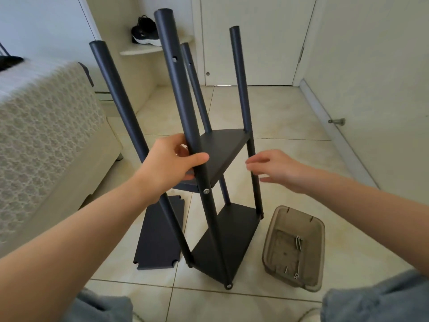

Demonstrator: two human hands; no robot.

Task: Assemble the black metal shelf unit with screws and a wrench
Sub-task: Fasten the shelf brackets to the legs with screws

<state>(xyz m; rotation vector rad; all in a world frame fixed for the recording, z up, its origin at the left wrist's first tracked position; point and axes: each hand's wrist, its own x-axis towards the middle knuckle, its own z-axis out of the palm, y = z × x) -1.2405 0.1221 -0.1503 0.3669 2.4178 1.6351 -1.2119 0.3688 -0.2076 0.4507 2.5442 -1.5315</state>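
Matte black round tubes point(111, 89) and flat panels point(222, 145) make up the shelf unit point(226, 242) standing on the glossy tiled floor point(290, 126), left grip point(169, 159) curled round its nearest tube point(183, 98), right grip point(281, 168) loose-fingered and empty just beside another.

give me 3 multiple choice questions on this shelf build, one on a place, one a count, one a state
1. The person's left grip:
A. is curled round the front post
B. is a fist holding nothing
C. is open, touching nothing

2. Posts on the shelf unit:
A. two
B. three
C. four

3. The loose screws lie:
A. in the left grip
B. in the brown bin
C. atop the front post

Answers: 1 A, thumb and fingers wrap the post; 2 C, four black posts stand up; 3 B, they lie on the bin's floor.
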